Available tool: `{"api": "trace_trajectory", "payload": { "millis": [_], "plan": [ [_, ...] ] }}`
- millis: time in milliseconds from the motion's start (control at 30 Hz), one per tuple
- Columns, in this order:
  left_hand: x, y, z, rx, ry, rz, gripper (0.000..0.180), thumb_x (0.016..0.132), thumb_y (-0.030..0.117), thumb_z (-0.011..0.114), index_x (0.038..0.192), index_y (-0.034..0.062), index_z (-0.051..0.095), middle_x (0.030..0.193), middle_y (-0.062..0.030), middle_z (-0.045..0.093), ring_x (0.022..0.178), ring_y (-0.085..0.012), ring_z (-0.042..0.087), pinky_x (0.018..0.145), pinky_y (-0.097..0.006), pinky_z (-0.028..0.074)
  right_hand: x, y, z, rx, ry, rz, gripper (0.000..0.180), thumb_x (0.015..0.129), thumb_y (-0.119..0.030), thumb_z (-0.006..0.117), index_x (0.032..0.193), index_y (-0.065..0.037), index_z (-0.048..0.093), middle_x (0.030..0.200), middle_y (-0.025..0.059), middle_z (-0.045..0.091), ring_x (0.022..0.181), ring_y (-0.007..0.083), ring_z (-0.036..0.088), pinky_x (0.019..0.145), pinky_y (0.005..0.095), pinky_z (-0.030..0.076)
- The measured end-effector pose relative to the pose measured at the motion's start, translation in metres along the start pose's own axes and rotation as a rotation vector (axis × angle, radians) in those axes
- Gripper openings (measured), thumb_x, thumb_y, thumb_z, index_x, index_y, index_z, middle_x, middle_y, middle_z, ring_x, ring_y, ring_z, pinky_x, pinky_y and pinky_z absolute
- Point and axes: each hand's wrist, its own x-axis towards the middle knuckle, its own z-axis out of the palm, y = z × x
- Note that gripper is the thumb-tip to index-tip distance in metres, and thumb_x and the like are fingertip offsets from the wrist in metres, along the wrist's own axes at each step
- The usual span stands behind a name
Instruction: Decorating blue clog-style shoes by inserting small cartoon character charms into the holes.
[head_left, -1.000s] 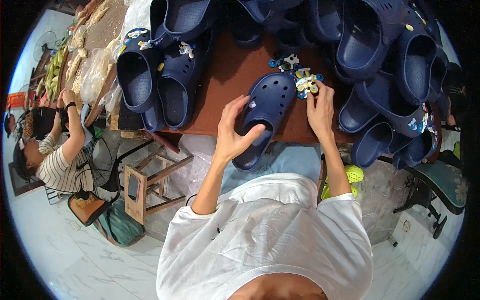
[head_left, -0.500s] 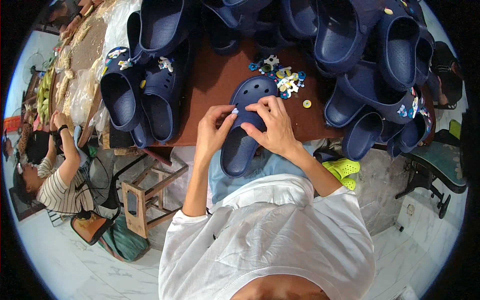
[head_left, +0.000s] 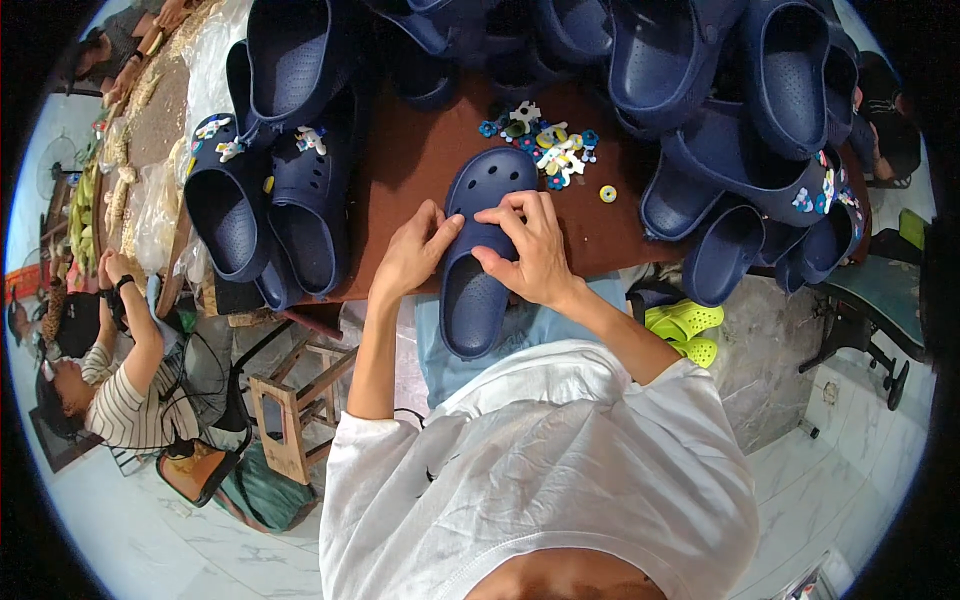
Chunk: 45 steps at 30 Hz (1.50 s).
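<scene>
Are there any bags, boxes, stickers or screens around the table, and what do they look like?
Clear plastic bags: piled along the table's left edge, crinkly and see-through, with pale yellowish things inside.
No boxes, stickers, signs or screens that I can make out.
The left hand and right hand touch only a dark blue clog, which shows no label.

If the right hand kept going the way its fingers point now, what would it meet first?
The right hand lies on the navy clog, fingers pointing toward the left hand. Going on, they would probably meet that hand's thumb first, though the depth is hard to judge.
</scene>
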Motion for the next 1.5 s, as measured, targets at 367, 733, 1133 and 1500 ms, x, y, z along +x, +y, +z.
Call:
{"api": "trace_trajectory", "payload": {
  "millis": [367,733,1133,1500],
  "plan": [
    [-0.003,-0.006,0.005,0.116,0.201,0.096,0.027,0.104,0.025,0.047,0.097,-0.0009,0.054,0.083,-0.0269,0.063,0.084,-0.0491,0.062,0.071,-0.05,0.047,-0.005,0.002,0.005,0.008,0.027,-0.006,0.045,0.084,-0.043,0.073,0.112,-0.009,0.065,0.107,0.0138,0.051,0.1,0.0337,0.05,0.088,0.0436,0.044],
    [0.074,0.091,0.034,0.392,0.295,0.672,0.019,0.093,0.021,0.066,0.095,0.0023,0.063,0.088,-0.017,0.065,0.085,-0.0381,0.064,0.073,-0.045,0.05,-0.065,0.002,-0.01,0.058,0.012,0.096,0.068,0.087,-0.039,0.072,0.137,-0.001,0.046,0.129,0.0205,0.043,0.12,0.0387,0.044,0.104,0.0476,0.038],
    [0.114,0.104,0.077,0.553,0.102,0.805,0.029,0.085,0.02,0.072,0.108,0.0052,0.064,0.096,-0.0165,0.065,0.094,-0.0386,0.063,0.081,-0.048,0.05,-0.058,0.051,-0.039,-0.277,0.154,0.337,0.063,0.093,-0.01,0.056,0.147,0.009,0.028,0.149,0.0323,0.029,0.138,0.0499,0.03,0.115,0.0524,0.027],
    [-0.03,0.044,0.027,0.063,0.269,0.496,0.063,0.085,0.015,0.077,0.14,0.001,0.049,0.132,-0.0137,0.053,0.124,-0.0261,0.051,0.103,-0.038,0.042,-0.027,0.071,0.006,-0.184,0.192,0.417,0.074,0.095,-0.021,0.056,0.147,0.017,0.019,0.153,0.0397,0.018,0.142,0.0549,0.021,0.118,0.0575,0.019]
  ]
}}
